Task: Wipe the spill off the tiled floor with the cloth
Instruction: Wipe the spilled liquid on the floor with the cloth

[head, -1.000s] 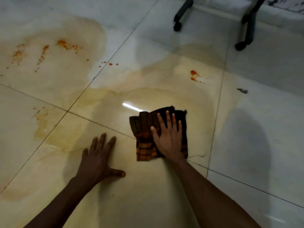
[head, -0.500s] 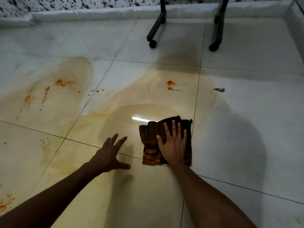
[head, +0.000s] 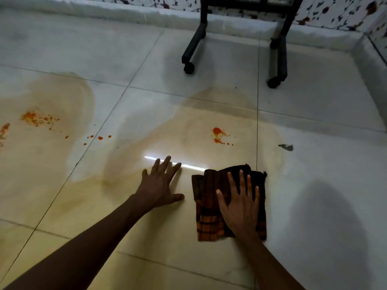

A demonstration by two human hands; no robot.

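Item: cloth [head: 209, 206], folded, dark with orange checks, lying flat on the tiled floor [head: 314, 185]. Taken as the landmark for all entries below.

Right hand [head: 240, 206]: palm down on top of the cloth, fingers spread and straight, pressing flat rather than gripping.

Left hand [head: 159, 185]: just beside the cloth's left edge, not touching it, palm down on the bare tile with fingers spread and thumb pointing toward the cloth.

Spill [head: 146, 143]: broad yellowish-brown wet stain spreading from under the cloth to the left and away from the person, across several tiles.

Red blot [head: 217, 132]: beyond the cloth, inside the stain, with small specks around it.

Orange-red splatter [head: 37, 119]: well to the cloth's left, further specks trailing toward it.

Grey scrap [head: 287, 147]: beyond the cloth, to its right, on clean tile.

Black wheeled frame [head: 276, 63]: far beyond the cloth, near the wall.
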